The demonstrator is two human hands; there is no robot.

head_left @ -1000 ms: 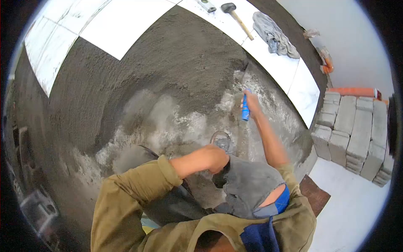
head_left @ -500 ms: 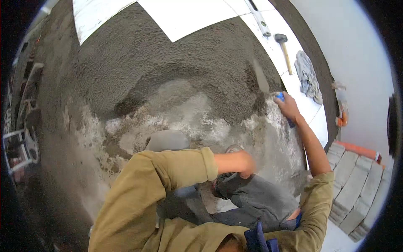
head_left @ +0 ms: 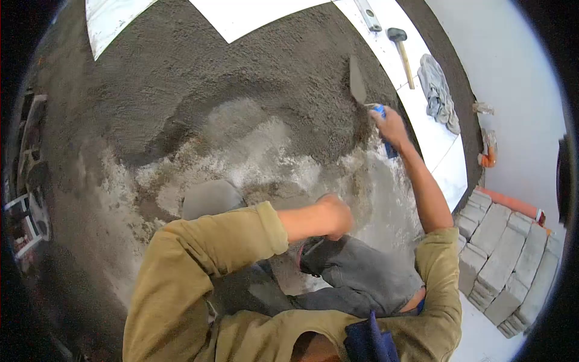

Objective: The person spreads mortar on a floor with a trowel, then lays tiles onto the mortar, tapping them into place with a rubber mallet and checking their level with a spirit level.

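My right hand (head_left: 392,128) grips the blue handle of a trowel (head_left: 357,83). The trowel's grey blade points away from me, over the right part of a bed of damp grey mortar (head_left: 271,66). My left hand (head_left: 336,216) is curled into a fist above my bent leg (head_left: 356,271), and nothing shows in it. Between my knees and the mortar edge lies a rough, pale, dusty floor patch (head_left: 277,151).
White tiles (head_left: 259,18) border the mortar at the back and along the right. A spirit level (head_left: 368,15), a rubber mallet (head_left: 401,55) and a grey cloth (head_left: 438,93) rest on the right tiles. Grey blocks (head_left: 500,253) and an orange pipe (head_left: 509,203) are at lower right.
My right hand has moved forward and left with the trowel, whose blade now lies farther over the mortar. My left hand has risen slightly away from my leg. The view has shifted a little.
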